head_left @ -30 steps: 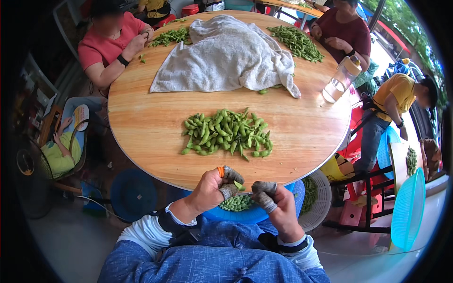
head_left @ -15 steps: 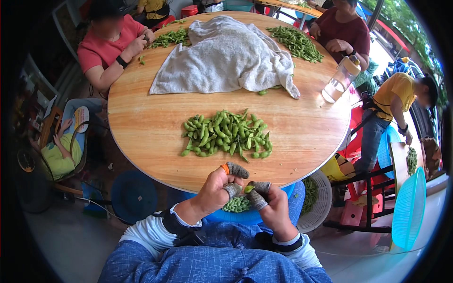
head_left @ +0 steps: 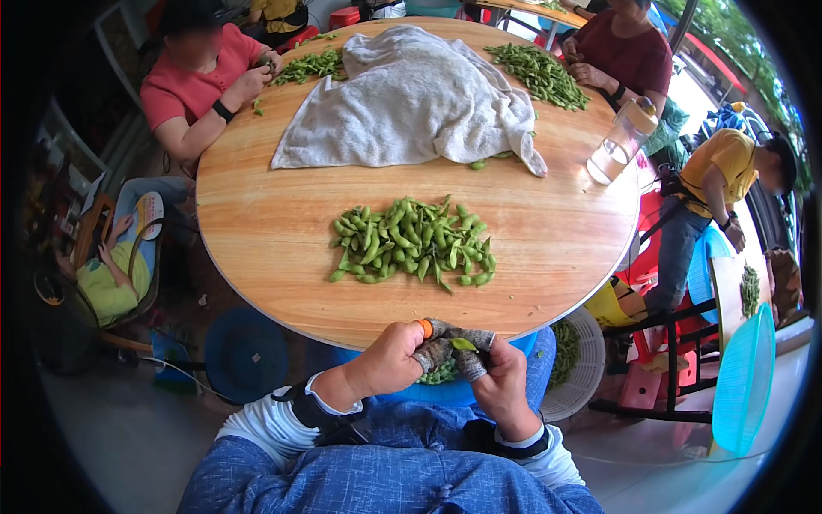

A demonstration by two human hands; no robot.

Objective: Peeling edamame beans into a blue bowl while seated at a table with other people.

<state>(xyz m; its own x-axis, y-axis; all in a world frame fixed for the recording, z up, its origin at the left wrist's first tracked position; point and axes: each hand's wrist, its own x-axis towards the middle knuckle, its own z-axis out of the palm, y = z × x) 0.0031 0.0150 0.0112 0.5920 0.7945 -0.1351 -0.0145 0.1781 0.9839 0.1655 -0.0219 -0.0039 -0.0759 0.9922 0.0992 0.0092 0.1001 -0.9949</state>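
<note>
At the table's near edge, my left hand [head_left: 384, 358] and my right hand [head_left: 503, 387] meet fingertip to fingertip, with grey covers on thumbs and forefingers. An orange band circles my left forefinger. One green soybean pod [head_left: 463, 344] shows between the fingertips; my right thumb and forefinger pinch it, and my left fingers close at its other end, partly hiding it. Below my hands is a blue basin [head_left: 402, 396] with shelled green beans [head_left: 441, 373] in it. Ahead on the round wooden table [head_left: 265, 248] lies a pile of soybean pods [head_left: 411, 240].
A grey-white towel [head_left: 402, 103] covers a mound farther back. A clear bottle [head_left: 616, 146] stands at the right rim. Two people with pod piles [head_left: 539, 73] sit across the table. Beside my right knee is a white basket [head_left: 591, 360] of pods; a dark blue basin [head_left: 246, 355] lies left.
My left hand has moved right and its fingers have closed against the right hand's at the pod. My right hand stays nearly in place.
</note>
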